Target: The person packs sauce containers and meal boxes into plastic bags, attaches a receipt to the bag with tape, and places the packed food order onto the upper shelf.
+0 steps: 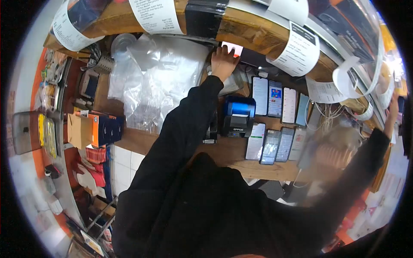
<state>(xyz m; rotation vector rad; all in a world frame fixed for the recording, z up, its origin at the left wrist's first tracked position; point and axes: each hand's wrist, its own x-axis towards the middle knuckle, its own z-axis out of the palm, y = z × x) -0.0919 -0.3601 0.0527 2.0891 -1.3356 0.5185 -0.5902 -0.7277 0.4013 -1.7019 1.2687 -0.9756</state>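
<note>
My left hand (224, 62) reaches under the wooden shelf beam at the top middle, its fingers over a small lit pink and white surface (234, 48). Whether it grips anything is hidden. My right hand (393, 105) is raised at the far right edge, beside the shelf's end; its fingers are too small and blurred to read. Between my arms, a black and blue receipt printer (238, 117) stands on the wooden table. Several phones, including one with a lit screen (260, 95), lie in two rows right of the printer.
Clear plastic bags (157, 77) lie left of my left hand. Printed receipts (297, 50) hang from the wooden beam (251, 35). White cables (329, 114) are tangled right of the phones. Orange and dark blue boxes (105, 129) stand at the left.
</note>
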